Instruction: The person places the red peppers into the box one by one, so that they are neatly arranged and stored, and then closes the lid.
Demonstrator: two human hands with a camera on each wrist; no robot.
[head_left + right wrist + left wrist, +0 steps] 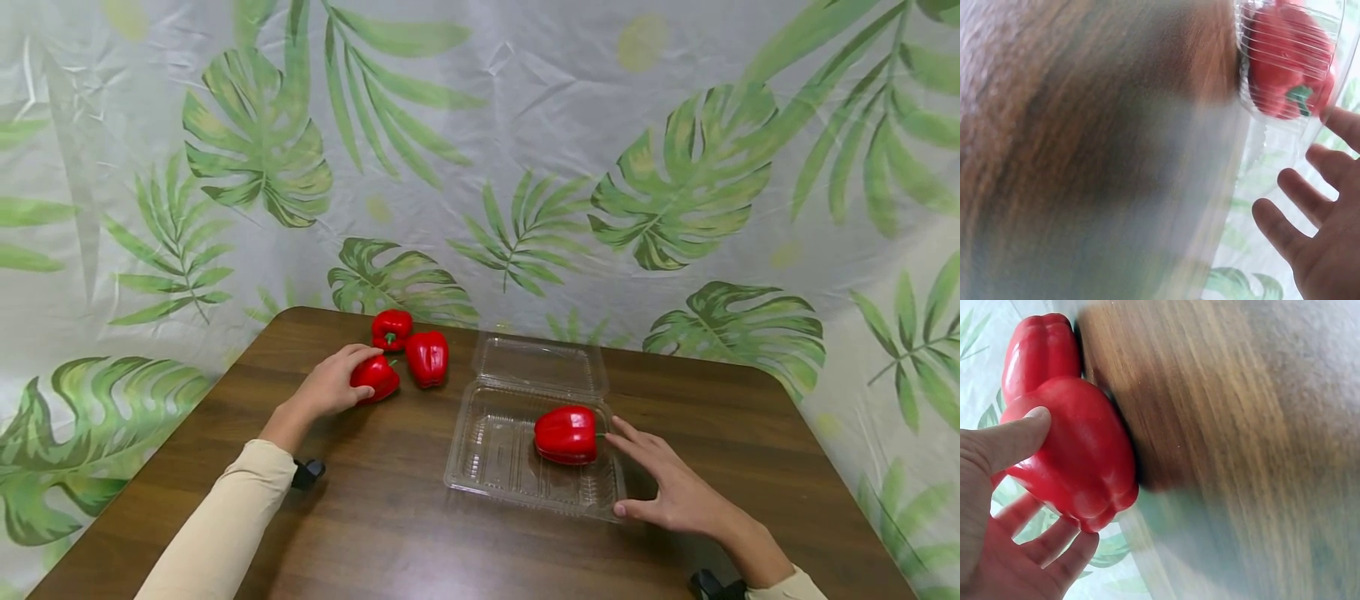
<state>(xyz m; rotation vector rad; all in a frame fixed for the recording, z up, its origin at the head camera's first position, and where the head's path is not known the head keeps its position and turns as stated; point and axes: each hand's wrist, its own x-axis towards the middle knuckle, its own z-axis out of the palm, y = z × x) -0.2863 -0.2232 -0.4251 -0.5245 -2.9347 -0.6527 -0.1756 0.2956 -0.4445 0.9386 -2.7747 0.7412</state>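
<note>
My left hand (336,381) is around a red bell pepper (377,379) on the left part of the table. In the left wrist view its thumb (1019,439) lies on the pepper's side, with the other fingers around the far side and end. Just beyond are two more peppers, one upright (392,330) and another (427,359) to its right. A further red pepper (566,435) lies on its side in the right half of a clear plastic clamshell container (487,450). Fingers spread, my right hand (663,483) stands at the container's right edge, fingertips close to the green stem.
The container's hinged lid (542,365) lies open towards the back of the brown wooden table (375,517). Behind the table hangs a curtain (525,125) with a leaf print.
</note>
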